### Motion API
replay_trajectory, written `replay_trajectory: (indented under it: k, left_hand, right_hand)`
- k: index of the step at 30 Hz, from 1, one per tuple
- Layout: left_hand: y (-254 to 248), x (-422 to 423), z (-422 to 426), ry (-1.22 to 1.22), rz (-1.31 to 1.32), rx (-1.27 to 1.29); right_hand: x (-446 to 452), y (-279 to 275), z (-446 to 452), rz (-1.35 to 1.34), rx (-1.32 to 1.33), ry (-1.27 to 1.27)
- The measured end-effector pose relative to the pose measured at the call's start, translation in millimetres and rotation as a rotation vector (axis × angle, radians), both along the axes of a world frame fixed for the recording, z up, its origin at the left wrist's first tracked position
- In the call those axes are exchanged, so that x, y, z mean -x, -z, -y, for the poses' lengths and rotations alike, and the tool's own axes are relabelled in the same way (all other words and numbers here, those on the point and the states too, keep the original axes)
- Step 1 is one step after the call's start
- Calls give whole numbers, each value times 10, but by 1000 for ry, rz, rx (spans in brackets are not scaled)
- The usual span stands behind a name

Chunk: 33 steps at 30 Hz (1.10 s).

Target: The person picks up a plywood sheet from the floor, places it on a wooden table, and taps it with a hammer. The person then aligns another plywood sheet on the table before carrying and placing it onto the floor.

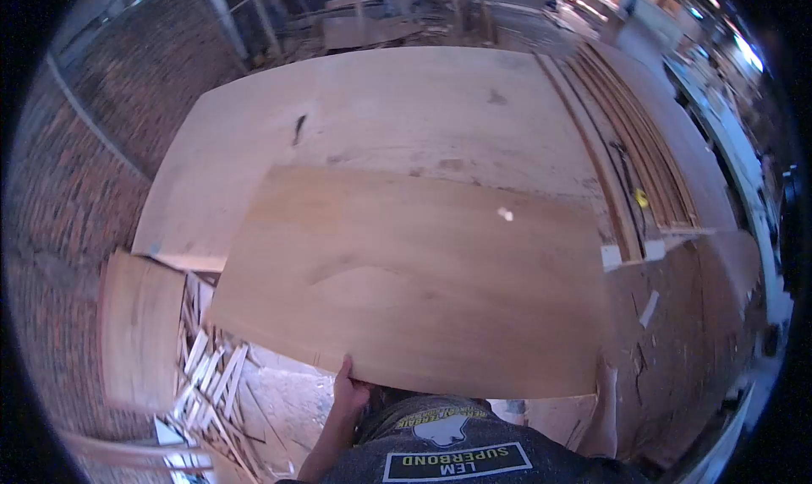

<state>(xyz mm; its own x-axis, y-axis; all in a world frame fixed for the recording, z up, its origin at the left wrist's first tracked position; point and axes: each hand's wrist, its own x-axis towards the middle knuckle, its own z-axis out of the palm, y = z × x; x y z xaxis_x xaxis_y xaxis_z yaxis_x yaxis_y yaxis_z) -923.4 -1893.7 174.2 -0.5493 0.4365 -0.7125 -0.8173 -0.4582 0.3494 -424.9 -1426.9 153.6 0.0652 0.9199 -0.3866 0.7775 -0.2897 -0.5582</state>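
Note:
A large thin plywood sheet [440, 289] fills the middle of the view, its near edge close to my body. My left hand [351, 388] is closed on that near edge, thumb on top and the other fingers out of sight beneath. The sheet overlaps a wider pale board surface [381, 103] behind it; whether it rests there along its far side I cannot tell. A small white scrap [506, 214] lies on the sheet. My right hand does not show; the sheet's right corner may hide it.
Wood offcuts [216, 382] litter the floor at left, beside a leaning wooden panel [144, 332] and a brick wall [59, 230]. Long wooden strips [630, 129] lie at right, with a yellow object [641, 198] on them. A brown panel [677, 306] stands nearer.

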Motion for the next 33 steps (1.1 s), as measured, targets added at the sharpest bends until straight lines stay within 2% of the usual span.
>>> replay_trajectory:
  k: [4, 6, 9, 10, 11, 14, 16, 20, 24, 26, 27, 29, 30, 31, 32, 33]
  left_hand:
    - [29, 250, 204, 78, -64, -83]
    - [-57, 386, 345, 132, -76, -140]
    - [-172, 613, 530, 115, 17, -77]
    - [-243, 619, 525, 162, -101, -159]
    - [-205, 664, 603, 184, -58, -143]
    - [22, 840, 1101, 206, 45, -67]
    - [108, 1074, 1220, 205, 106, -17]
    - [179, 1188, 1241, 223, 43, 34]
    - [135, 1144, 1372, 198, -44, 23]
    - [161, 1085, 1397, 147, 1, 11]
    - [156, 1048, 1404, 109, 47, 8]
    - [-155, 776, 1267, 119, -88, -76]
    - [348, 831, 1559, 137, -78, -231]
    - [488, 760, 1701, 173, -133, -442]
    - [291, 631, 1567, 83, -68, -215]
    - [132, 541, 1441, 33, -65, -116]
  right_hand:
    - [23, 175, 375, 56, 38, 126]
    - [66, 251, 685, -8, -15, 168]
    - [89, 306, 1187, 7, -29, 225]
    - [150, 194, 1339, -10, 27, 286]
    - [291, 44, 1492, -32, 86, 335]
    - [540, -287, 1900, -51, 34, 284]
    - [576, -240, 2159, 30, 80, 315]
    - [585, -168, 2445, 201, 114, 344]
    - [653, -308, 2426, 83, 212, 362]
    - [695, -428, 2297, -11, 244, 301]
    - [696, -389, 2234, -38, 245, 290]
    - [612, -134, 2192, -124, 174, 258]
    - [544, 9, 2160, -203, 101, 268]
    - [523, -1, 2104, -107, 88, 270]
    - [326, 111, 2060, -280, 65, 207]
    - [137, 213, 2023, -290, 95, 184]
